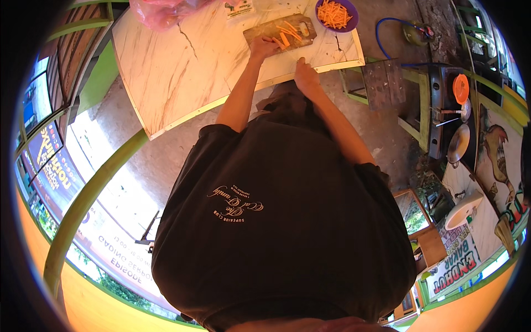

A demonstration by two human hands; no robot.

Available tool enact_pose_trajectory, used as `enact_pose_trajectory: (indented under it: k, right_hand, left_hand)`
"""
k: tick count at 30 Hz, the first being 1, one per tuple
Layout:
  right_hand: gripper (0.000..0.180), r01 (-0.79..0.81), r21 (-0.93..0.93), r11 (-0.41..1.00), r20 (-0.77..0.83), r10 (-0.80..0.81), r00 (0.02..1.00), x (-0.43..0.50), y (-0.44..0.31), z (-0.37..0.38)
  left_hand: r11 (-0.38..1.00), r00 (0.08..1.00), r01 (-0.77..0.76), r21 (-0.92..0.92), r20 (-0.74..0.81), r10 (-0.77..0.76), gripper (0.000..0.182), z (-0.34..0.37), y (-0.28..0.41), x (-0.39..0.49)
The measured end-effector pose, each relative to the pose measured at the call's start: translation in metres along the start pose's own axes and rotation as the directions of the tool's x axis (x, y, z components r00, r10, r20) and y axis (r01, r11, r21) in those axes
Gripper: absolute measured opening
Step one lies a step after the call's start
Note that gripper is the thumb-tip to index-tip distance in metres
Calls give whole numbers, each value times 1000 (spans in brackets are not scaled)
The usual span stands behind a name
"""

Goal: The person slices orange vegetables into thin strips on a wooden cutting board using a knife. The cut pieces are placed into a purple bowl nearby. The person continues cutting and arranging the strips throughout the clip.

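Observation:
A wooden cutting board (262, 32) lies on the marble-patterned table (174, 83), with carrot sticks (293, 31) and a thicker carrot piece (284, 39) on it. At the board's near edge my left hand (264, 47) has its fingers on a piece of carrot (278, 43). My right hand (306, 75) is closed just off the board's near side, around what seems to be a knife handle; the blade is too faint to make out well. To the right of the board, a purple bowl (355, 15) holds a heap of cut carrot sticks (333, 15).
Pink plastic bags (159, 12) and a printed packet (240, 9) lie at the table's far side. A wooden stool (382, 84) stands off its right end. Further right are a gas cylinder (415, 34), a stove (436, 112), an orange strainer (460, 89) and a wok (459, 144).

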State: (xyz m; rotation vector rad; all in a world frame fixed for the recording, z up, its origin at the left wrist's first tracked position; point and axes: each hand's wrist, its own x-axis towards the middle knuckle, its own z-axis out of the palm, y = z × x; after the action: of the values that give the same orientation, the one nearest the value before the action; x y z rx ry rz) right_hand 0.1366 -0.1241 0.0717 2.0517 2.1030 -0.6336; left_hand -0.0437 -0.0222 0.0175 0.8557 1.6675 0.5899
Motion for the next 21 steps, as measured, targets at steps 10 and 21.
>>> enact_pose_trajectory:
  k: [10,21]
  right_hand:
    - [13,-47,-2,999,-15,47,999,6,-3,3]
    - [12,-29,-15,999,-38,28,999,15,4,14]
  left_hand:
    - [1000,999,-22,-23,29,22,35,-1,-6,7]
    - [994,992,-93,60,-78,97,36,8,-12,5]
